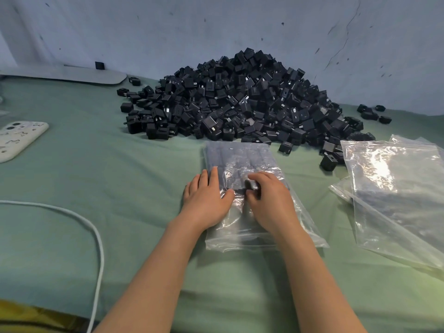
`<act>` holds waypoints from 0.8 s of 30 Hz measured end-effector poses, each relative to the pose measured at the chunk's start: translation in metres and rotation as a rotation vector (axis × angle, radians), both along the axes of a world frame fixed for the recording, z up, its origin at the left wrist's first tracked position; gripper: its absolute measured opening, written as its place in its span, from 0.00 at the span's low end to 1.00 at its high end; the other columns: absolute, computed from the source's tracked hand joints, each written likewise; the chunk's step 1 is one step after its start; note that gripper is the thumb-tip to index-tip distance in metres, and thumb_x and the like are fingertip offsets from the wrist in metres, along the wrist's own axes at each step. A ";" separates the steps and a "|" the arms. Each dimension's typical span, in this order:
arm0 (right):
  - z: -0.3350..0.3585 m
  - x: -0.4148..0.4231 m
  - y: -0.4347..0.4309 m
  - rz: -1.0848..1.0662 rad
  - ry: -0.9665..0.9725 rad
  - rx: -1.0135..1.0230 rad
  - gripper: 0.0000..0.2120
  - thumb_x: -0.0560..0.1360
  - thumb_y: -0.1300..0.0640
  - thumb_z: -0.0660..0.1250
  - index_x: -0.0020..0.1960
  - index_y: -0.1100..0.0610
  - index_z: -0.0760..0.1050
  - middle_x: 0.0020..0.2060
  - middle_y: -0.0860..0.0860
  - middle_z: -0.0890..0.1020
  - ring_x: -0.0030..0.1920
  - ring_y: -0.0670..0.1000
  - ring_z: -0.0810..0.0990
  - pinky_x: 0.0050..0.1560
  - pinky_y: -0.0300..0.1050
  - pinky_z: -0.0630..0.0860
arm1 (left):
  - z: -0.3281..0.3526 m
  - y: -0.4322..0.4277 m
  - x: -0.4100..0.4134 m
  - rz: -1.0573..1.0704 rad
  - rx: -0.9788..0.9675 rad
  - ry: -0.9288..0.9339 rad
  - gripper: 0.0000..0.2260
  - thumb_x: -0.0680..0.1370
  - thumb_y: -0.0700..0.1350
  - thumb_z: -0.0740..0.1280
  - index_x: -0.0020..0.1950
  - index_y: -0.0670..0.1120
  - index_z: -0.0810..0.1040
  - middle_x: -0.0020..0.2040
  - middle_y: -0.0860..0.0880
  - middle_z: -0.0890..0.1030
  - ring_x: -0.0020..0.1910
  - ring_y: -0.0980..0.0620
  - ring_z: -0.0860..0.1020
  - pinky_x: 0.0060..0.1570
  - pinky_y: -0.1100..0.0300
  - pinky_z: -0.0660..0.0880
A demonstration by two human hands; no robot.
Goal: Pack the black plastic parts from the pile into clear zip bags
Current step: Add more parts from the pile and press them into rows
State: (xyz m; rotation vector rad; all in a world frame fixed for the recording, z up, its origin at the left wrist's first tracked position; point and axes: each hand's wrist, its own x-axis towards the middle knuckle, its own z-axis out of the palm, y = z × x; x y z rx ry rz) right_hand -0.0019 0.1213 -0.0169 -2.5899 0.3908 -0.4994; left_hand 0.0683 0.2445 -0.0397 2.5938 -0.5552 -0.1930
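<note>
A large pile of black plastic parts [240, 102] is heaped against the wall at the back of the green cloth. In front of it lies a clear zip bag [240, 157] with rows of black parts inside its far half. My left hand [206, 195] rests flat on the bag's left side, fingers straight. My right hand [269, 195] has its fingers curled round one black part [252, 186] at the bag's middle. Whether this part is inside the bag or on top of it is unclear.
A stack of empty clear zip bags [396, 195] lies at the right. A white phone case [16, 138] sits at the left edge, and a white cable [96, 236] curves across the near left. A grey flat slab [91, 75] lies at the back left.
</note>
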 end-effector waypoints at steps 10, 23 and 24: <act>-0.005 0.006 -0.003 -0.095 0.009 -0.016 0.10 0.76 0.52 0.66 0.56 0.48 0.79 0.62 0.46 0.75 0.64 0.54 0.69 0.68 0.52 0.62 | -0.001 -0.001 0.000 0.001 0.002 -0.013 0.31 0.80 0.59 0.51 0.78 0.49 0.42 0.79 0.46 0.46 0.77 0.48 0.45 0.73 0.50 0.43; 0.005 0.012 -0.030 -0.086 0.069 0.099 0.11 0.78 0.52 0.63 0.59 0.49 0.78 0.65 0.52 0.74 0.65 0.52 0.71 0.68 0.53 0.65 | 0.011 0.002 0.004 0.013 -0.211 0.064 0.35 0.78 0.56 0.60 0.78 0.44 0.48 0.78 0.46 0.52 0.76 0.48 0.52 0.74 0.53 0.53; 0.007 0.013 -0.036 -0.118 0.059 0.118 0.13 0.78 0.52 0.63 0.61 0.51 0.77 0.64 0.53 0.74 0.64 0.53 0.72 0.67 0.50 0.66 | 0.014 0.001 0.003 0.034 -0.268 0.062 0.34 0.78 0.55 0.62 0.77 0.43 0.51 0.77 0.46 0.55 0.75 0.48 0.56 0.72 0.54 0.56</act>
